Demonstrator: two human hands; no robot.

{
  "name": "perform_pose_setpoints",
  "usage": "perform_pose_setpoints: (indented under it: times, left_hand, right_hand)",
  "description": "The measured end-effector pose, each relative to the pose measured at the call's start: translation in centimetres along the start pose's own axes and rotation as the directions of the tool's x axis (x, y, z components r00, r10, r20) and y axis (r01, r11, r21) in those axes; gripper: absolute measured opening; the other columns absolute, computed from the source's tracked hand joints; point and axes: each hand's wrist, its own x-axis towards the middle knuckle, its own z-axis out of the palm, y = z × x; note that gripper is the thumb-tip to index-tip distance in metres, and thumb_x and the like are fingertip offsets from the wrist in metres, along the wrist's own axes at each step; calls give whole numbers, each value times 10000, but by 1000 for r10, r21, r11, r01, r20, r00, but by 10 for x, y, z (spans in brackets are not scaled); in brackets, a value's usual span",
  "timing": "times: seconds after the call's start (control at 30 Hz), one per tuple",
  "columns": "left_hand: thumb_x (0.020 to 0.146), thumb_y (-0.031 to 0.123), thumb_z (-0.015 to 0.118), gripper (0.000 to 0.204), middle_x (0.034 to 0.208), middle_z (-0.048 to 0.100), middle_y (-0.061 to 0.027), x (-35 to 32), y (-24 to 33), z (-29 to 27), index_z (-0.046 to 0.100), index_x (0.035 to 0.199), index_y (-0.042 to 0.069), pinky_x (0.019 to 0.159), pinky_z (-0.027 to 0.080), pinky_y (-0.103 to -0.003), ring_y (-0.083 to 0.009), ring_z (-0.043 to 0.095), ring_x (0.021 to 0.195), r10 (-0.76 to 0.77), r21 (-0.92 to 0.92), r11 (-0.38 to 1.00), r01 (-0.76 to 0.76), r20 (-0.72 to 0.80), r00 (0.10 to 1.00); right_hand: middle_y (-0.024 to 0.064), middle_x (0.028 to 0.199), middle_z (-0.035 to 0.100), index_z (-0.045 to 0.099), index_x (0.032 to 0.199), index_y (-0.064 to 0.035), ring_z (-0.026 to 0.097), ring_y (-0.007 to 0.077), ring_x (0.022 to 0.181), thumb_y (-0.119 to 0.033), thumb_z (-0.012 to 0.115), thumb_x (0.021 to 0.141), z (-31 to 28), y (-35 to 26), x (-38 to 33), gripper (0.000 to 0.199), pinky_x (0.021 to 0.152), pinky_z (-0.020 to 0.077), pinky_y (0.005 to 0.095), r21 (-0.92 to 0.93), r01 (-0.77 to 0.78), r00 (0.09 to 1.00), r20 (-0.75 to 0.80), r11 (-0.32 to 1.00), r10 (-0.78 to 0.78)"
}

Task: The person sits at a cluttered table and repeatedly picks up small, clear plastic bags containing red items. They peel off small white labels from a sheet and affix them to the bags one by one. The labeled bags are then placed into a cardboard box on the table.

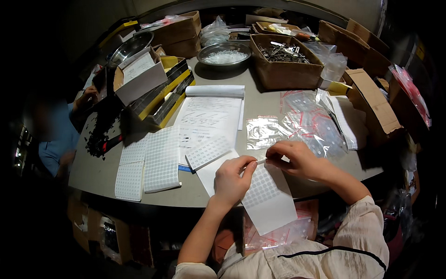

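Note:
My left hand [232, 180] is closed, its thumb and forefinger pinched together at the upper end of a white sheet of round stickers [267, 189]. Close by on the right, my right hand [297, 160] is curled, its fingertips pressed together. Between the two pinches runs a narrow pale strip [261, 161]; whether it is the sheet's edge or a separate piece I cannot tell. The sheet slopes down over the table's front edge. Just beyond my left hand lies a smaller sheet of printed labels [210, 152], on white paper.
Clear zip bags [309, 121] lie beyond my right hand. More sticker sheets [161, 158] and a written pad [206, 111] are left. Behind stand a carton of metal parts [283, 69] and a steel bowl [224, 55]. A person in blue [58, 135] sits far left, near black pieces [100, 132].

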Motion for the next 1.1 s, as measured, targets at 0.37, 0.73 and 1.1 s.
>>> perform_pose_setpoints:
  times: [0.37, 0.73, 1.1]
  left_hand:
    - [933, 228, 695, 146, 811, 716, -117, -1, -10, 3, 749, 935, 92, 695, 517, -423, -319, 665, 757, -10, 65, 998, 8, 41, 999]
    - [943, 260, 681, 179, 851, 731, -126, 2, -11, 4, 749, 947, 95, 732, 528, -433, -337, 679, 807, -107, 112, 989, 98, 76, 991]
    - [945, 266, 678, 186, 829, 726, -124, 3, -4, 3, 745, 943, 92, 713, 518, -442, -337, 666, 775, -97, 105, 990, 90, 60, 993]
  right_hand:
    - [99, 976, 605, 626, 1064, -34, 622, 300, 951, -126, 672, 749, 9, -10, -1, 332, 868, 517, 419, -483, 236, 972, 110, 844, -209]
    - [73, 933, 651, 666, 971, -52, 645, 251, 821, -85, 705, 828, -6, 9, 5, 152, 710, 523, 376, -212, 212, 975, -23, 954, -222]
    - [218, 873, 713, 693, 905, -9, 698, 420, 868, -216, 731, 819, 2, 86, 58, 227, 769, 552, 498, -390, -279, 943, 58, 877, 326]
